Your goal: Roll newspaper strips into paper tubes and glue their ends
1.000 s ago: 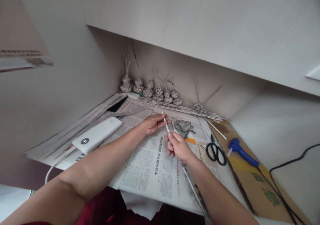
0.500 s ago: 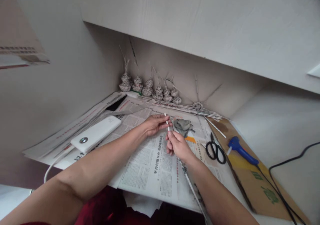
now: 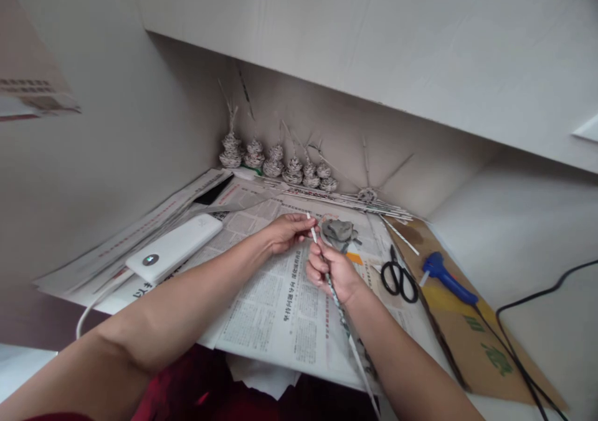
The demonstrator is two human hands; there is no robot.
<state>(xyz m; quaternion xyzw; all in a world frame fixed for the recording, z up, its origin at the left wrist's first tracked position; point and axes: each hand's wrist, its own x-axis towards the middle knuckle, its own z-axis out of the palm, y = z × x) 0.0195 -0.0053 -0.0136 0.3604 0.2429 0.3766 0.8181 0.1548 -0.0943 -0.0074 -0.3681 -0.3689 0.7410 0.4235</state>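
Observation:
Between my two hands runs a long thin rolled paper stick (image 3: pixel 337 303), white at its upper tip and patterned lower down. My left hand (image 3: pixel 290 233) pinches it near that tip. Just below, my right hand (image 3: pixel 335 271) has its fingers curled round it. From there the stick slants down past my right forearm toward the table's front edge. Beyond my right hand lies a crumpled grey cloth (image 3: pixel 337 233), with a small orange piece (image 3: pixel 354 258) by it. Black-handled scissors (image 3: pixel 399 281) rest to the right of my right hand.
Newspaper (image 3: pixel 266 312) covers the table. Several woven paper gourds (image 3: pixel 273 162) stand along the back wall, beside a bundle of paper sticks (image 3: pixel 346 202) and a spoked woven start (image 3: pixel 367 194). A white power bank (image 3: pixel 175 250) lies left; a blue glue gun (image 3: pixel 449 279) rests on cardboard (image 3: pixel 490 352) at right.
My right hand has turned and its fingers have shifted on the paper stick, showing more of the stick below it. My left hand keeps its pinch. The whole view has shifted slightly.

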